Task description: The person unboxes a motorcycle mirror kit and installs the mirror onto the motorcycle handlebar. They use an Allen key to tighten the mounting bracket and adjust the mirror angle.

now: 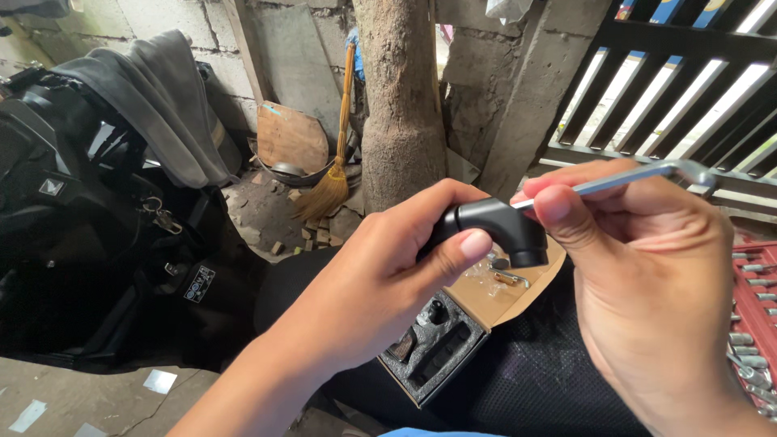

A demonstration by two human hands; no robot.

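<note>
My left hand (380,279) grips a small black angled fitting (498,226), thumb over its top and fingers behind it. My right hand (647,275) pinches the shaft of a silver wrench (647,172) between thumb and forefinger. The wrench's inner end meets the fitting, and its ring end points right, toward the gate. Below the hands lies an open cardboard box (477,303) with black foam (433,348) holding dark parts and a few small metal pieces (506,275). The box rests on a black seat surface (534,380).
A black motorcycle (73,226) draped with a grey cloth (162,105) stands at left. A red tray of sockets (757,324) sits at the right edge. Behind are a tree trunk (401,97), a straw broom (336,170), a block wall and a slatted gate (672,89).
</note>
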